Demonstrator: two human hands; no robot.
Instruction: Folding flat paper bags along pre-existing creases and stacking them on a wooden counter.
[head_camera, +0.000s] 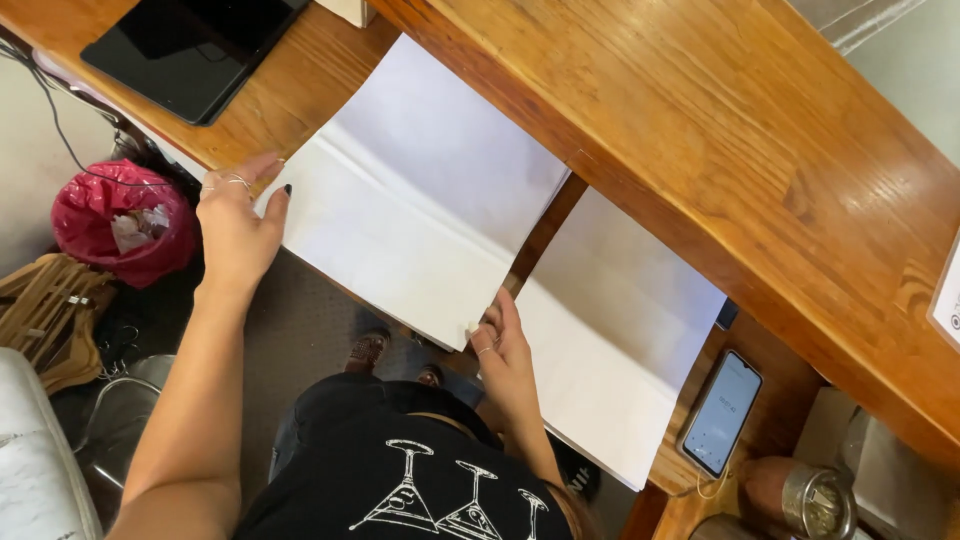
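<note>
Black printed tee (420, 470), ringed fingers (235, 182).

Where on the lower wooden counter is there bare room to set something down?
Bare wood shows between the black tablet and the left paper sheet, and in a narrow strip between the two sheets. Right of the right paper sheet it is crowded: a phone and metal-rimmed cup.
</note>
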